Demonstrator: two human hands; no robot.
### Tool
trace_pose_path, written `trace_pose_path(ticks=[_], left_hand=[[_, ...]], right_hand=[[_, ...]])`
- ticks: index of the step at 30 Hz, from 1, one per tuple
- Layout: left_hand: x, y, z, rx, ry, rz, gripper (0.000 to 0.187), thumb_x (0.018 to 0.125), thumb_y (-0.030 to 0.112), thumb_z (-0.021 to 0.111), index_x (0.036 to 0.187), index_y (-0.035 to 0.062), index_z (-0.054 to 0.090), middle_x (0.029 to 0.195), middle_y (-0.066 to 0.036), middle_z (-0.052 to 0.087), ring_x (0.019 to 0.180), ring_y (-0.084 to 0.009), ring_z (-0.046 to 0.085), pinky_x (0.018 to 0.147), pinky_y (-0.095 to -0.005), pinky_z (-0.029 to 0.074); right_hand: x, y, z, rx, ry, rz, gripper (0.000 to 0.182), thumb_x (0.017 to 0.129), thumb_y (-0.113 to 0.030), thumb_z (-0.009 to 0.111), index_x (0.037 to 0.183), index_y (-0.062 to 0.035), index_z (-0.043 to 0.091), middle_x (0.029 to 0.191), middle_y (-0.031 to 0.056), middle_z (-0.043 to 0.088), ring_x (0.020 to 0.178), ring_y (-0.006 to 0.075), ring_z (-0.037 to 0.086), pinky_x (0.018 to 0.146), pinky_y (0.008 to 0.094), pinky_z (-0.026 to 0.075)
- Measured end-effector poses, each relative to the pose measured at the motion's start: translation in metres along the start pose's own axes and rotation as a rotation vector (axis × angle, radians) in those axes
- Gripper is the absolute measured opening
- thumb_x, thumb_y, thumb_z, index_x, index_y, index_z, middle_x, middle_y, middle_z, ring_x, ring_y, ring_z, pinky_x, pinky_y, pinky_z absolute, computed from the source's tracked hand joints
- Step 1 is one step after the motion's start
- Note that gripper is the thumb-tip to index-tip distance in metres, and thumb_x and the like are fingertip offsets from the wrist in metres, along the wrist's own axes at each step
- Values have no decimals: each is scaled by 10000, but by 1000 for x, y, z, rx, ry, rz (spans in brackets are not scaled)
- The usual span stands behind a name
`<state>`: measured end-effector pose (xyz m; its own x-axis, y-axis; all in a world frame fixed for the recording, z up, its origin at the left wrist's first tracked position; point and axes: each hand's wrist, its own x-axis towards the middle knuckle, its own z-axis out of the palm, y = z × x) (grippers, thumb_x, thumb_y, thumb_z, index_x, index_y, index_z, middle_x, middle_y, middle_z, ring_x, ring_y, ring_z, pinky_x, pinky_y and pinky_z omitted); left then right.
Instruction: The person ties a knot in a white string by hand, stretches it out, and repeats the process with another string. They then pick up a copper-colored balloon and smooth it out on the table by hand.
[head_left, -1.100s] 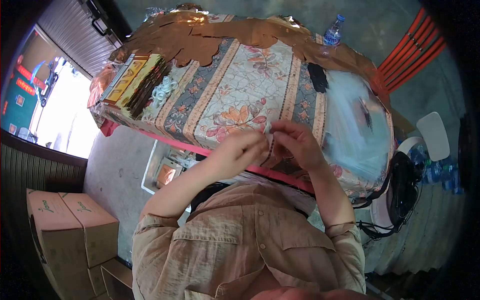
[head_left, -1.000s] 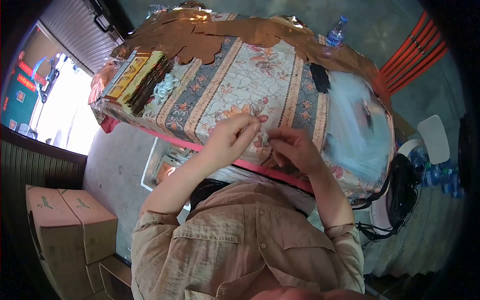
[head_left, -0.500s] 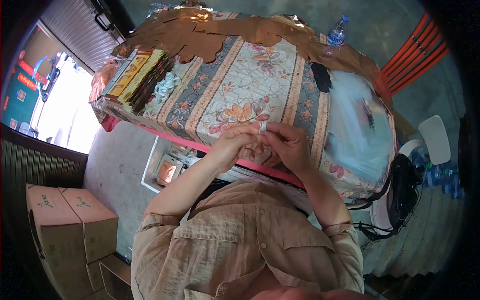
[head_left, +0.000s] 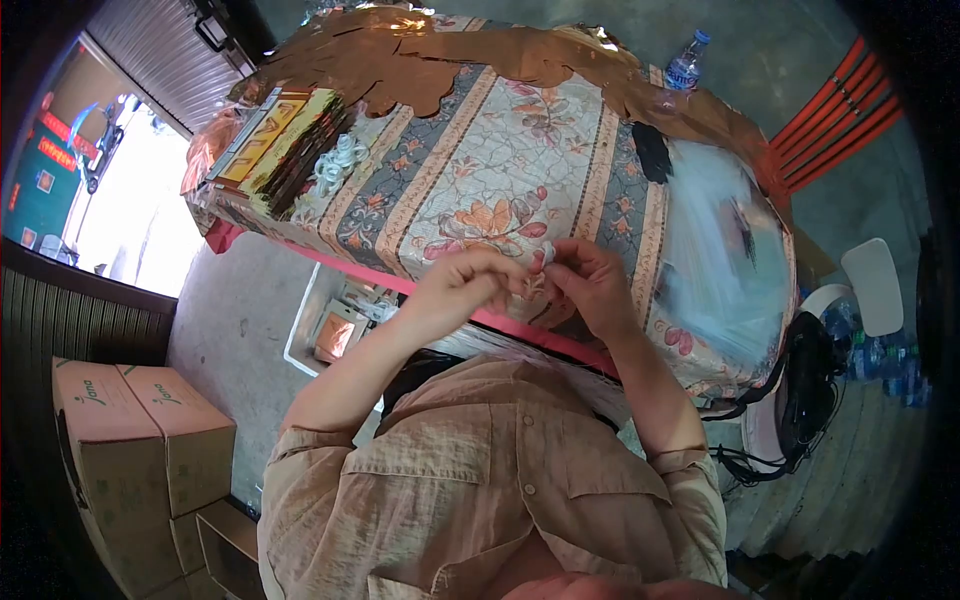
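Note:
Over the near edge of the table, my right hand (head_left: 597,285) pinches a small looped bundle of white cord (head_left: 547,253) between thumb and fingers. Just to its left is my left hand (head_left: 465,285), its index finger stretched toward the bundle and its other fingers loosely bent. A small gap shows between the left fingertips and the cord; no object is visible in that hand. More white cord loops (head_left: 340,165) lie in a heap at the table's left, beside a stack of printed card pieces (head_left: 285,150). Beneath both hands is a floral tablecloth (head_left: 500,170).
Copper-coloured foil sheets (head_left: 400,70) cover the table's far edge. On the right lie clear plastic bags (head_left: 725,260) and a black item (head_left: 652,152). A water bottle (head_left: 687,62) stands at the back right. Below are a white bin (head_left: 303,320) and cardboard boxes (head_left: 150,410).
My hands have drawn slightly apart. The left fingers have come away from the white cord bundle, which stays in my right hand and has shifted a little right.

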<state>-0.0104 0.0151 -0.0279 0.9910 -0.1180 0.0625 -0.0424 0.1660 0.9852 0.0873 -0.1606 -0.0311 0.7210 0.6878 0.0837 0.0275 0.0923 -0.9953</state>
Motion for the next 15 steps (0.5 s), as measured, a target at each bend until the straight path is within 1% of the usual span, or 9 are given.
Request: trace_pose_path(ticks=[2,4,6,7,9,10,12,13,15], left_hand=[[1,0,-10,14,141,-15,257,871,15,409,1080,-12,557,834,-32,592,695,-92,547,628,-222,446],[5,6,-5,11,134,6,244,879,30,442,1094,-20,548,859,-32,583,737,-98,552,664,-231,449],[14,12,14,240,268,304,220,880,52,484,1075,-26,550,929,-61,577,787,-107,564,696,-241,457],[14,14,14,240,268,305,220,880,52,484,1075,-26,550,929,-61,577,787,-107,564,696,-241,457],[14,17,12,388,71,230,205,863,32,528,1056,-34,556,995,-84,567,806,-116,581,701,-233,465],[14,13,11,386,69,231,205,863,32,528,1056,-34,556,995,-84,567,806,-116,581,701,-233,465],[12,3,9,250,102,95,189,837,-4,559,1021,-41,568,1036,-94,564,774,-105,590,680,-215,468],[12,2,10,249,101,93,189,837,-4,559,1021,-41,568,1036,-94,564,774,-105,590,680,-215,468],[12,0,11,178,173,83,136,814,-15,591,947,-38,582,970,-90,593,744,-94,592,669,-210,470]], right_hand=[[1,4,-4,165,-63,110,141,829,26,513,955,-3,570,800,48,609,578,59,500,536,204,489],[-1,1,-1,231,-76,156,156,826,29,509,968,-6,563,810,49,607,580,65,504,528,215,502],[0,0,-1,294,-88,200,171,822,32,505,981,-9,555,821,51,606,582,72,507,520,226,515],[0,2,-2,298,-137,240,173,819,23,515,985,-10,555,815,48,605,588,74,516,517,235,523],[0,0,-2,300,-184,281,176,817,14,524,988,-12,554,809,46,604,594,77,525,513,244,532],[-1,-4,-1,349,-200,314,173,817,0,535,988,-14,556,810,45,605,601,80,532,513,242,529],[-1,-5,-1,403,-216,347,172,817,-14,547,988,-16,558,810,44,605,608,82,539,513,240,527],[-1,-3,-1,396,-207,367,166,818,-21,550,984,-18,561,807,45,608,602,86,543,511,239,524],[-1,-3,-1,390,-200,385,161,819,-28,554,979,-20,565,804,46,612,595,90,546,509,238,521]])
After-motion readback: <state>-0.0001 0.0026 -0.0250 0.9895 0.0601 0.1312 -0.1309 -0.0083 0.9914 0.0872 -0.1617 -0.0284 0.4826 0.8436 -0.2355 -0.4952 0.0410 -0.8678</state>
